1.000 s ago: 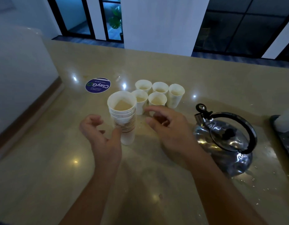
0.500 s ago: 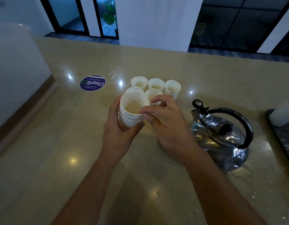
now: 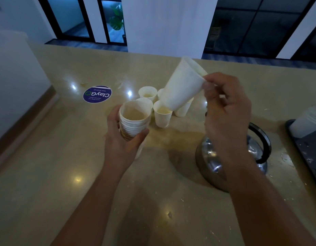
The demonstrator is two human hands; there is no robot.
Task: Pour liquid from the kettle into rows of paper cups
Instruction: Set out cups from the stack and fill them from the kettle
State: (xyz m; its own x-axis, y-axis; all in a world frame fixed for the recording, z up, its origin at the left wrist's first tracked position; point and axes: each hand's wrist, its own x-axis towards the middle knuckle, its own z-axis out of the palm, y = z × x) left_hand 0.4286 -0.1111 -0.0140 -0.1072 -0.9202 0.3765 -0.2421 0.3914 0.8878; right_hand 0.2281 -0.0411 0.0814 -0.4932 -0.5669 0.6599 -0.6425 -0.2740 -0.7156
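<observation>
My left hand [image 3: 123, 139] grips a stack of nested white paper cups [image 3: 135, 121] above the beige counter [image 3: 65, 157]. In my right hand [image 3: 226, 107], one single paper cup [image 3: 183, 86] is pinched by its rim and hangs tilted over the cups behind. Several paper cups [image 3: 162, 114] stand in a cluster on the counter, pale liquid showing in some. The shiny steel kettle [image 3: 258, 150] with a black handle sits at the right, largely hidden by my right forearm.
A round blue sticker [image 3: 97, 94] lies on the counter left of the cups. A dark tray [image 3: 308, 151] with a white object on it is at the right edge. A white wall panel borders the counter on the left.
My left hand took hold of the stack and lifted it off the counter. My right hand pulled the top cup off the stack and raised it up and to the right.
</observation>
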